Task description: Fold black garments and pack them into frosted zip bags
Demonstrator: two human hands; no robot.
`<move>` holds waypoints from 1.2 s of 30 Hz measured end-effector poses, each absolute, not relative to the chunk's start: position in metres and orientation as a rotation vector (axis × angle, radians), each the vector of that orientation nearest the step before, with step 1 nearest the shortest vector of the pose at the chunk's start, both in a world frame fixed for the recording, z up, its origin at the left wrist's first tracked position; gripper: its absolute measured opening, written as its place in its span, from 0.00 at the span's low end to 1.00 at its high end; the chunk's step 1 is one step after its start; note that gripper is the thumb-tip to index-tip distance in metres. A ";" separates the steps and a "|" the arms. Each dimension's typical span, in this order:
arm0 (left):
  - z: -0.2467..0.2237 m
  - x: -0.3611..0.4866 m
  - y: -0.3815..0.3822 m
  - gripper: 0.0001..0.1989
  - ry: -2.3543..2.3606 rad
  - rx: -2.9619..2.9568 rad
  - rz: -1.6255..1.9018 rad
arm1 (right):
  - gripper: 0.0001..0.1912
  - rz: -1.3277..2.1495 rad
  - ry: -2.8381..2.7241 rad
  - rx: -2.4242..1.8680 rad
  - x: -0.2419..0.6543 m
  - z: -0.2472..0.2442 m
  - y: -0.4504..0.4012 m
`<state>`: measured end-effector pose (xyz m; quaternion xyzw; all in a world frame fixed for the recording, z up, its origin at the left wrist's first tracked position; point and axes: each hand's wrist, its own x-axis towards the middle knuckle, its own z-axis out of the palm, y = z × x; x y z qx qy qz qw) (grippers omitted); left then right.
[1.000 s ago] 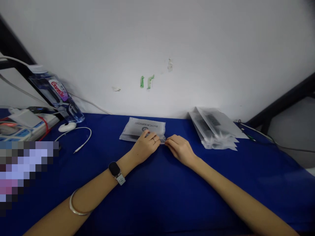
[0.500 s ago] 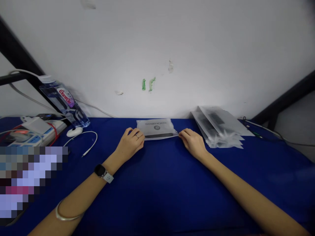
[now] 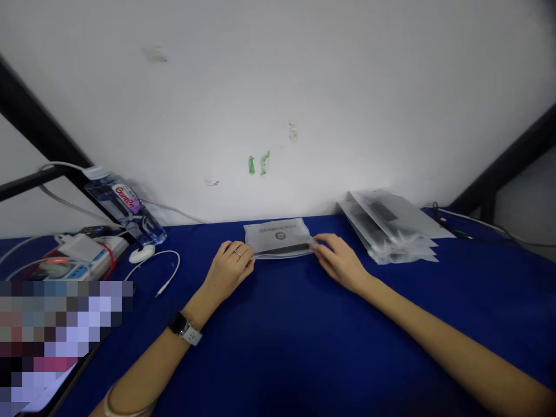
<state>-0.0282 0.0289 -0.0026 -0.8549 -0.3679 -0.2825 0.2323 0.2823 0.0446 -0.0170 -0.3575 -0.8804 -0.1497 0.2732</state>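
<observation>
Okay, left hand [image 3: 233, 263] and right hand [image 3: 341, 259] are pinching pouch [image 3: 278, 234] corners. Worktop's [image 3: 282, 330] back edge: bottle [image 3: 127, 202] standing left, bags [image 3: 391, 220] resting right.

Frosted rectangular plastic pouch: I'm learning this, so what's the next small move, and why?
Perhaps draw the right grip outward to smooth the frosted rectangular plastic pouch: its right near corner looks wrinkled there, and the left grip is at the left one.

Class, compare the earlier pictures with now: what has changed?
The left hand moved left, from over the ROCKBROS bag to its left near corner, widening the gap between hands. The right hand stays at its right near corner; bottle and stacked bags stayed put.
</observation>
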 end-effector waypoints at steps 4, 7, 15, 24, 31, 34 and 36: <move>-0.003 -0.020 0.026 0.04 -0.921 -2.382 -0.848 | 0.15 -0.515 -2.502 -0.718 0.261 -0.014 0.033; -0.003 -0.013 0.022 0.04 -0.827 -2.387 -0.867 | 0.16 -0.519 -2.488 -0.769 0.253 -0.013 0.030; 0.000 -0.007 0.016 0.03 -0.744 -2.370 -0.871 | 0.13 -0.459 -2.449 -0.756 0.257 -0.011 0.030; 0.000 -0.004 0.014 0.03 -0.679 -2.354 -0.896 | 0.14 -0.420 -2.413 -0.824 0.254 -0.012 0.025; 0.001 -0.003 0.015 0.03 -0.633 -2.343 -0.918 | 0.19 -0.481 -2.438 -0.888 0.254 -0.015 0.031; -0.001 -0.002 0.016 0.04 -0.566 -2.356 -0.910 | 0.24 -0.567 -2.434 -0.920 0.250 -0.015 0.035; -0.002 -0.001 0.016 0.04 -0.527 -2.361 -0.904 | 0.23 -0.589 -2.446 -0.955 0.244 -0.014 0.036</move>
